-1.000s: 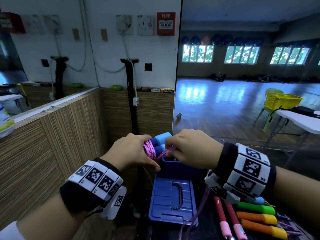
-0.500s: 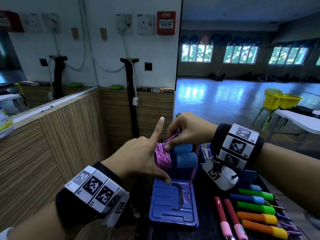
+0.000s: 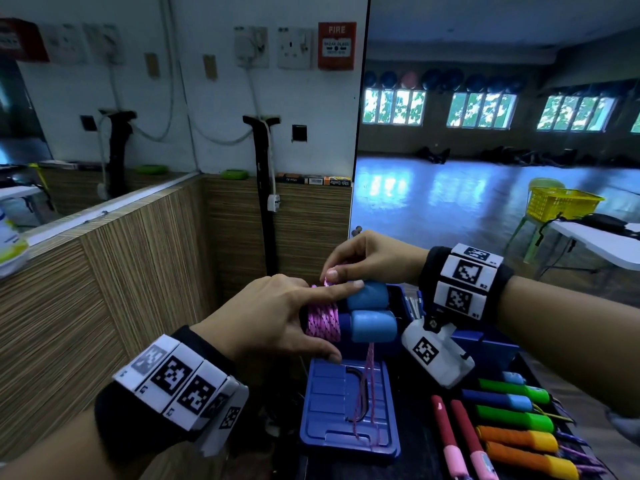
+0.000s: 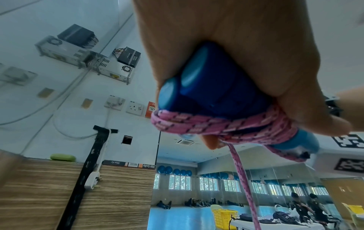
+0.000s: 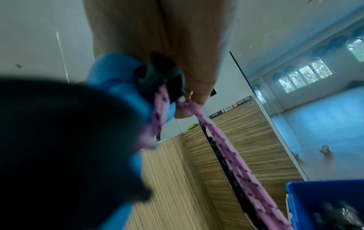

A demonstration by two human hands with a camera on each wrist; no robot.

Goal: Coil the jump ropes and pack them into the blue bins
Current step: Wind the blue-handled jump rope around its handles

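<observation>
My left hand [image 3: 277, 320] grips the two blue handles [image 3: 372, 311] of a jump rope, held side by side, with its index finger stretched across the top. Pink rope [image 3: 322, 322] is wound in several turns round the handles [image 4: 214, 93], and the pink coil [image 4: 216, 124] shows close up in the left wrist view. Just above the coil, my right hand [image 3: 346, 268] pinches the pink rope end [image 5: 189, 105]. A loose length of rope [image 3: 367, 393] hangs down over the blue bin lid [image 3: 329, 417]. A blue bin [image 3: 485, 344] sits behind the handles, mostly hidden.
Several more jump ropes lie at lower right: green handles [image 3: 516, 393], orange handles [image 3: 519, 441] and red-pink handles [image 3: 450, 441]. A wood-panelled wall [image 3: 138, 271] runs along the left. A white table [image 3: 595, 237] with a yellow basket [image 3: 561, 202] stands at the far right.
The left index finger has dropped from pointing upward to lying flat across the handles. The right hand has shifted slightly with the rope end above the coil. More rope hangs over the lid.
</observation>
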